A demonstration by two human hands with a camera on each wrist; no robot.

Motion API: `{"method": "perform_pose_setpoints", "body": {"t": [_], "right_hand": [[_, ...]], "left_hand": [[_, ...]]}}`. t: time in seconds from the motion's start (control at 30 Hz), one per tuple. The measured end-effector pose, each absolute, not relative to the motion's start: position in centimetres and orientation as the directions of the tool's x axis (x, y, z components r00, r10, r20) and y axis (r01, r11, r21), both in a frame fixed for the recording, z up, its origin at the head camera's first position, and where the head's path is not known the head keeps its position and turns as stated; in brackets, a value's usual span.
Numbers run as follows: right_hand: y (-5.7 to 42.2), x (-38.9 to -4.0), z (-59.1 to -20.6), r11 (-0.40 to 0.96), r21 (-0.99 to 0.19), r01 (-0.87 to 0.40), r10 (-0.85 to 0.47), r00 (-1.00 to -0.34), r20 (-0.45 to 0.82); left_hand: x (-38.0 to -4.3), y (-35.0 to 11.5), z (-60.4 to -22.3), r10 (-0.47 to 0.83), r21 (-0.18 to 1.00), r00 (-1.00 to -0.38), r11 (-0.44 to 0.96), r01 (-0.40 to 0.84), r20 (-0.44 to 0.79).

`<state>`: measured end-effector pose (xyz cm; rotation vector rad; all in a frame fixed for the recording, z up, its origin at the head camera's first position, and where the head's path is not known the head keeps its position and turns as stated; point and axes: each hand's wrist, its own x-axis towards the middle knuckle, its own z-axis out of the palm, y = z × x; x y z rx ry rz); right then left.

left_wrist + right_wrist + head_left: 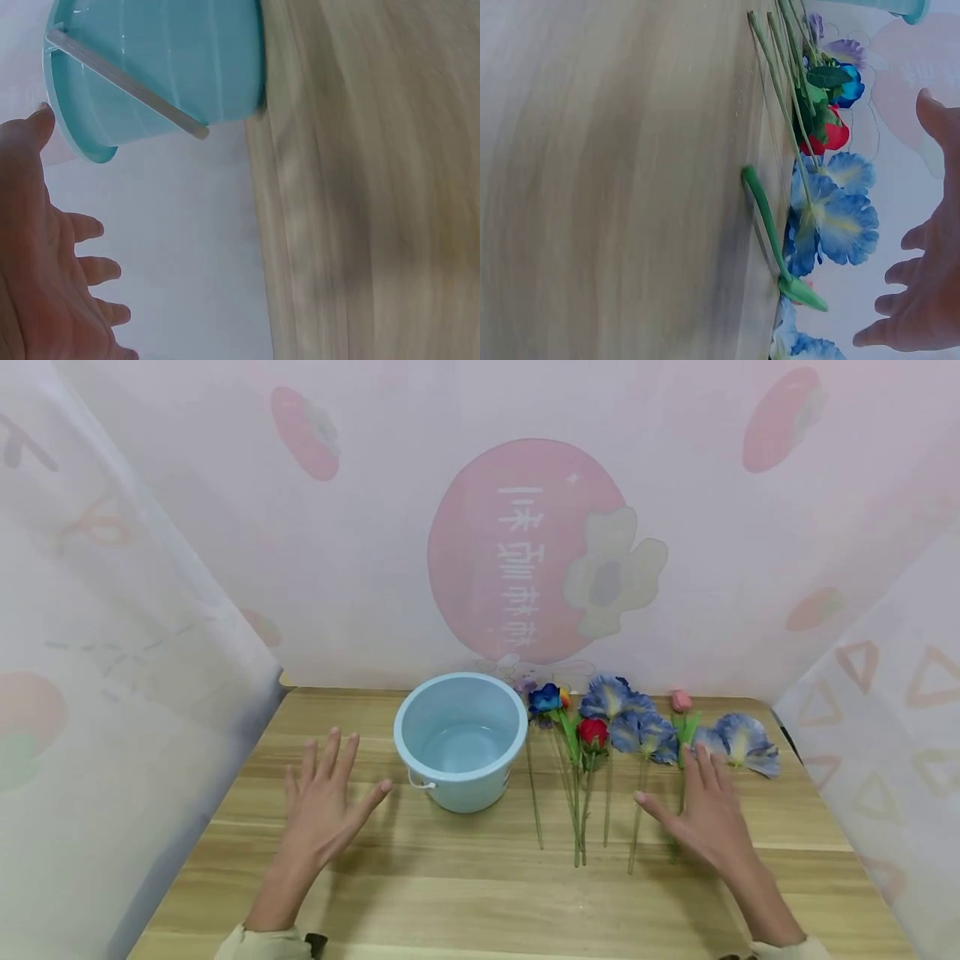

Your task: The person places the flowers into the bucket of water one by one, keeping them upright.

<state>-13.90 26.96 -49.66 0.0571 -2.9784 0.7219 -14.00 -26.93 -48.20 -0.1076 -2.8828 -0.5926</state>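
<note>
A light blue bucket (467, 789) stands upright on the wooden table, its inside bare and its white handle (127, 82) hanging down at the side. To its left, my left hand (322, 814) hovers with fingers spread, holding nothing. Artificial flowers lie in a row right of the bucket: a blue multicoloured rose (546, 698), a red rose (592, 732), several blue-yellow irises (840, 217) and a pink tulip (681, 700). Over the right end of this row hangs my right hand (708, 818), also spread and holding nothing. It partly hides the tulip's green stem (763, 217) in the head view.
The wooden table (450, 910) runs back to a pale printed curtain (360, 568), with similar curtains on the left and right. A purple flower (846, 51) lies beside the bucket. The flower stems point toward the table's near side.
</note>
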Motion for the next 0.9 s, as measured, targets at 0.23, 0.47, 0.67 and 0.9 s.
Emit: {"method": "perform_pose_setpoints", "body": {"t": [0.23, 0.47, 0.67, 0.9], "right_hand": [[26.3, -14.3, -50.2, 0.854, -0.52, -0.004, 0.014, -0.999, 0.031], [26.0, -14.9, -50.7, 0.807, -0.59, 0.037, 0.046, -0.999, 0.001], [26.2, -15.4, -51.3, 0.726, -0.683, 0.074, 0.085, -0.996, -0.018], [26.6, -16.2, -52.3, 0.561, -0.815, 0.143, 0.131, -0.988, -0.082]], "left_hand": [[-14.8, -26.3, -48.0, 0.078, 0.486, -0.967, 0.853, 0.19, 0.241], [-15.6, -25.7, -47.6, 0.107, 0.556, -0.949, 0.789, 0.262, 0.295], [-16.4, -25.0, -47.4, 0.113, 0.569, -0.926, 0.76, 0.314, 0.36], [-16.9, -24.4, -47.6, 0.099, 0.606, -0.894, 0.701, 0.375, 0.437]]}}
